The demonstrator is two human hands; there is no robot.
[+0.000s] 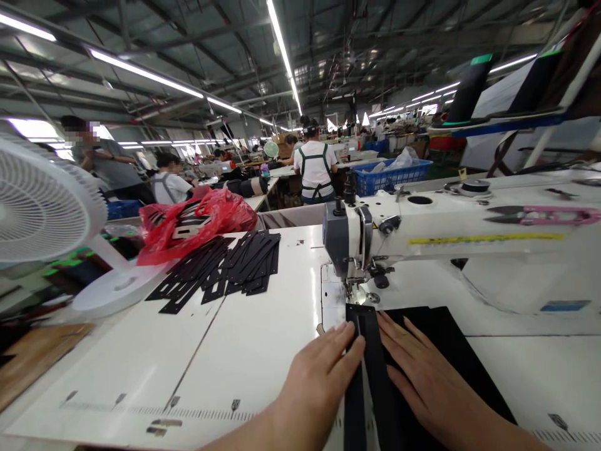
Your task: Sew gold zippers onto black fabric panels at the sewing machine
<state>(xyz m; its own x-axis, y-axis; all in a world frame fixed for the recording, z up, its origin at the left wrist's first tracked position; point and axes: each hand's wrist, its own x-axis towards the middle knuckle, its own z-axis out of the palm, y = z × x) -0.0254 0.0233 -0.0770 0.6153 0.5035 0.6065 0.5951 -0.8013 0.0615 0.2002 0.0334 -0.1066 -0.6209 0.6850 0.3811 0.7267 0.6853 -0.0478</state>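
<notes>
My left hand (322, 369) lies on a black strip with a long slot (376, 376), fingers stretched forward and pressed down on its left side. The strip's far end is just in front of the presser foot (350, 289) of a white sewing machine (474, 228). Under my right hand (425, 373) is a black fabric panel (462, 344). That hand is flat too, its fingers slightly spread and their tips close to the strip's right edge. Part of the panel is hidden beneath the right hand and forearm.
Slotted black pieces (251, 260) lie in a loose pile on the white table (263, 351), beside a red plastic bag (201, 213). A white fan (42, 200) stands at left. Pink-handled snips (544, 215) rest on the machine. Several people work beyond, near a blue basket (389, 178).
</notes>
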